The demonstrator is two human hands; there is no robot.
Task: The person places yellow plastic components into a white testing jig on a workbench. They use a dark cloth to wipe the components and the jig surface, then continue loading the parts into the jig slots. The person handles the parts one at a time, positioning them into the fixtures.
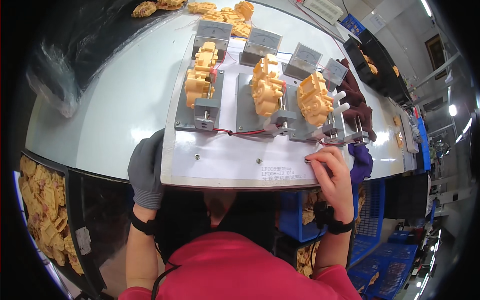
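A white board (pixel 225 172) with three test stations lies in front of me. On each station's grey block stands an orange plastic gear housing: left (pixel 201 75), middle (pixel 267 87) and right (pixel 315 99). My right hand (pixel 332 175), bare, is closed with thumb and fingertips pinching a small metal toggle switch (pixel 307 161) at the board's front right. Similar switches, one at left (pixel 197 157) and one at middle (pixel 259 161), stand untouched. My left hand (pixel 145 172), in a grey glove, is against the board's left edge; its fingers are hidden there.
Several dial meters (pixel 212 33) line the board's back. Beyond them lie loose orange housings (pixel 230 17). Dark red cloth (pixel 357 100) and purple cloth (pixel 361 162) lie at right. A bin of orange parts (pixel 47 210) stands at lower left, a blue crate (pixel 292 215) below the table.
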